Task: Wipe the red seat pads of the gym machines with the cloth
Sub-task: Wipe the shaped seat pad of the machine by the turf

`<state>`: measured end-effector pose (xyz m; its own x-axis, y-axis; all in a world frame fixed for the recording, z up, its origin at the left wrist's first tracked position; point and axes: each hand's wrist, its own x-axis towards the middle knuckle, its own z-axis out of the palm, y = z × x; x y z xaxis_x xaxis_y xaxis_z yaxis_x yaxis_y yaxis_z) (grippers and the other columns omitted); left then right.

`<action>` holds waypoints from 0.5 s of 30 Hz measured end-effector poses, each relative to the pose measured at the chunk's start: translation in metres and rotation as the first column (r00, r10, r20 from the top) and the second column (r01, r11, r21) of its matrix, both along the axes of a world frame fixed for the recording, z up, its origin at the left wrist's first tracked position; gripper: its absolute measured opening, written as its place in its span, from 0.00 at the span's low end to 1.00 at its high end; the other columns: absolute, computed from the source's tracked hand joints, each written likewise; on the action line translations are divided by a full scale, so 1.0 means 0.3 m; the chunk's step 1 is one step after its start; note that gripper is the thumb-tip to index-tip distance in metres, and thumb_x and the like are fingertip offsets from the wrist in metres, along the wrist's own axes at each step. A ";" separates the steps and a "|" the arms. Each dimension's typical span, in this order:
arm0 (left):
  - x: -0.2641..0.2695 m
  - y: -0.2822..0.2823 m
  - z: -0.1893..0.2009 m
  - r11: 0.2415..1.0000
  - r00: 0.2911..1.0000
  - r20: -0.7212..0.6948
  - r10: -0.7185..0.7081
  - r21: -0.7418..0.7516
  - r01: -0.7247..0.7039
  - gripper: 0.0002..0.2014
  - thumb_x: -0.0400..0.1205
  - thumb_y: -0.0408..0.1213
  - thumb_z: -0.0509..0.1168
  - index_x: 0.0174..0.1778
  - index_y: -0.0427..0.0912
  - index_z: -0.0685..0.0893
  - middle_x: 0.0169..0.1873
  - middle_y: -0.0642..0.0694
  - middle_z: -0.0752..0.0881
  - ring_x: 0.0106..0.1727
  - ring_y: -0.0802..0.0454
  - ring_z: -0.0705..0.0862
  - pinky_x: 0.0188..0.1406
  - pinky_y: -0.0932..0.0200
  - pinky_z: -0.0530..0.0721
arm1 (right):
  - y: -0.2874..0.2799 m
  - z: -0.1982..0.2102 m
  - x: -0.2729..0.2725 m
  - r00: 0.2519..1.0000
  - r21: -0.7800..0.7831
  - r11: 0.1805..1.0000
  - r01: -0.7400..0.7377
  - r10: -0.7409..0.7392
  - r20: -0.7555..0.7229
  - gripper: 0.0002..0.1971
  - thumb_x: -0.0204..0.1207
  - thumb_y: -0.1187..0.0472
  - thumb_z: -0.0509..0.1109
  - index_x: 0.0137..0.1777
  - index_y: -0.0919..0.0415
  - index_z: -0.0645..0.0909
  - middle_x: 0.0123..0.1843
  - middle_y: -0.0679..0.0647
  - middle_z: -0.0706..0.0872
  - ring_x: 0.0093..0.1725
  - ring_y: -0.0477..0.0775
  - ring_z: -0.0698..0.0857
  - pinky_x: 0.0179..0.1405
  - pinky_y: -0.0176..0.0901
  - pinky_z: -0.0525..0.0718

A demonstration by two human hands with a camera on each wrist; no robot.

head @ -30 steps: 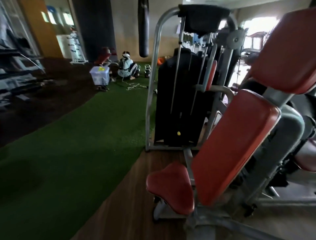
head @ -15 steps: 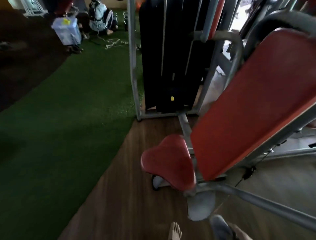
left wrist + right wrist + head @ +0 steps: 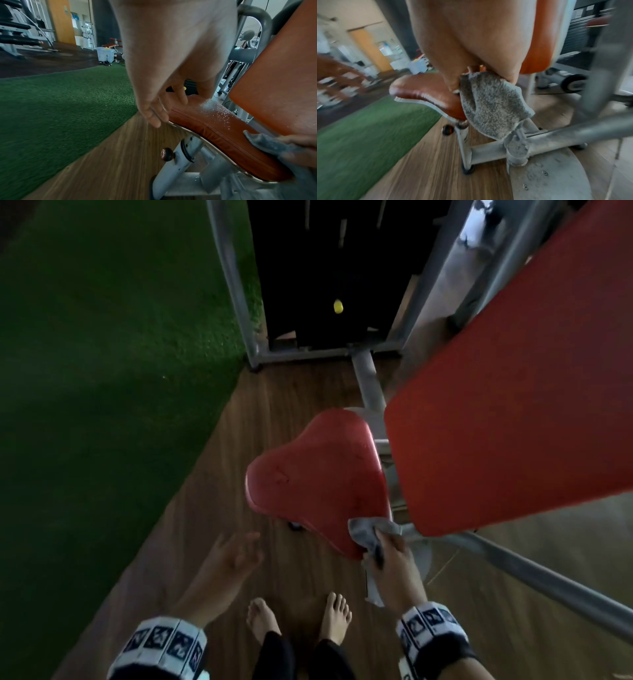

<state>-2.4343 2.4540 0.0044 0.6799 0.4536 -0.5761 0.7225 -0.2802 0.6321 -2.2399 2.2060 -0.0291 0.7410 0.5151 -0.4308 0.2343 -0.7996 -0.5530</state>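
A red saddle-shaped seat pad (image 3: 318, 474) stands on a grey post, below a large tilted red back pad (image 3: 513, 405). My right hand (image 3: 390, 546) grips a grey cloth (image 3: 368, 530) at the seat's near right corner. In the right wrist view the cloth (image 3: 491, 108) hangs from the fingers against the seat edge (image 3: 426, 89). My left hand (image 3: 236, 553) hovers empty, fingers loose, left of the seat near its front edge. In the left wrist view the seat (image 3: 214, 128) carries white specks on top, and the cloth (image 3: 274, 147) shows at the right.
Wooden floor (image 3: 239, 474) lies under the machine, green turf (image 3: 102, 371) to the left. The black weight stack (image 3: 329, 268) in its grey frame stands behind the seat. A grey bar (image 3: 548, 580) runs along the floor at the right. My bare feet (image 3: 298, 618) stand before the seat.
The view has tilted down over the seat. Both hands have come into sight, the right one bringing the cloth to the seat's near corner.
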 end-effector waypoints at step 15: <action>0.270 0.061 -0.232 0.957 0.967 0.131 0.221 0.163 -0.240 0.55 0.74 0.55 0.75 0.87 0.49 0.44 0.87 0.45 0.47 0.86 0.43 0.51 0.80 0.30 0.60 | 0.071 -0.183 -0.041 0.967 0.050 0.990 -0.132 0.118 0.227 0.32 0.79 0.43 0.58 0.81 0.57 0.65 0.66 0.48 0.65 0.58 0.56 0.80 0.37 0.37 0.76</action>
<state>-2.3533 2.4721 -0.0651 0.5995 0.6932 -0.4001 0.7093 -0.2285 0.6669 -2.2521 2.2274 -0.0840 0.7424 0.6309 -0.2254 0.4532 -0.7207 -0.5245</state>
